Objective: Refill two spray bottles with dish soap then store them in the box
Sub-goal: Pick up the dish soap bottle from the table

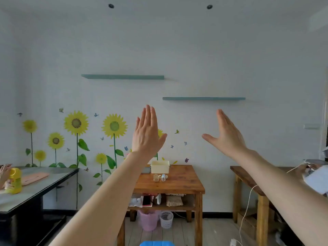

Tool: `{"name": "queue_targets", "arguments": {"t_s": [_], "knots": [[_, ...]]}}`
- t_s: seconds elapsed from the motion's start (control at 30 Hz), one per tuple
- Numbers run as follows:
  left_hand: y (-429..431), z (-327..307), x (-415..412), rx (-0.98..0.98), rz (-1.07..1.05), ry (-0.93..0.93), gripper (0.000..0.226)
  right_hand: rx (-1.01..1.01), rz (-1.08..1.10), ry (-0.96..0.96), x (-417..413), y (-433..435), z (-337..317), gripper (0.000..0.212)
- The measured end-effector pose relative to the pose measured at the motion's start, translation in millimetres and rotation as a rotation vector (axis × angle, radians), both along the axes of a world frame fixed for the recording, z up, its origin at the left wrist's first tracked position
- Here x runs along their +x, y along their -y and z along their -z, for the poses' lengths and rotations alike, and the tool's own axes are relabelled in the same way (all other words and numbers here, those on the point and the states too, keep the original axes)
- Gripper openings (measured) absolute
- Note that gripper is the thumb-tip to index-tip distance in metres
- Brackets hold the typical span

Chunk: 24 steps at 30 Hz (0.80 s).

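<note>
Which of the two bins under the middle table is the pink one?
The left bin, the bigger of the two. The white latticed bin stands beside it on the right.

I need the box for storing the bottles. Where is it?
Head view, centre: the cream box sits at the back of the wooden table, just behind the small bottles.

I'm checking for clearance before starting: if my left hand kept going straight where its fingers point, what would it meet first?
Nothing close: the left hand is open in free air. In the picture its line runs up to the upper wall shelf, but depth is unclear.
</note>
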<state>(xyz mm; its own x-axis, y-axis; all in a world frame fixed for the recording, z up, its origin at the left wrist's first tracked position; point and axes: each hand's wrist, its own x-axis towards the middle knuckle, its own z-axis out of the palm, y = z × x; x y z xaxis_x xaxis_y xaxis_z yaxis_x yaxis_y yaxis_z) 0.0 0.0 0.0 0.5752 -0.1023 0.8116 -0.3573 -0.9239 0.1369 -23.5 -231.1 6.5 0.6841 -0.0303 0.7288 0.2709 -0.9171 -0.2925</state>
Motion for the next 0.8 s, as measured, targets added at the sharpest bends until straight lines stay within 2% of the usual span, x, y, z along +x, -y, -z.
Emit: {"name": "queue_targets", "arguments": {"t_s": [0.33,0.8], "knots": [[16.9,3.7,48.1,0.021,0.002,0.008,0.086,-0.015,-0.013,0.017,52.0,10.6,6.3,0.091],[44.9,6.9,187.2,0.000,0.022,0.013,0.084,-0.005,-0.045,0.027,194.8,29.0,8.1,0.092]]}}
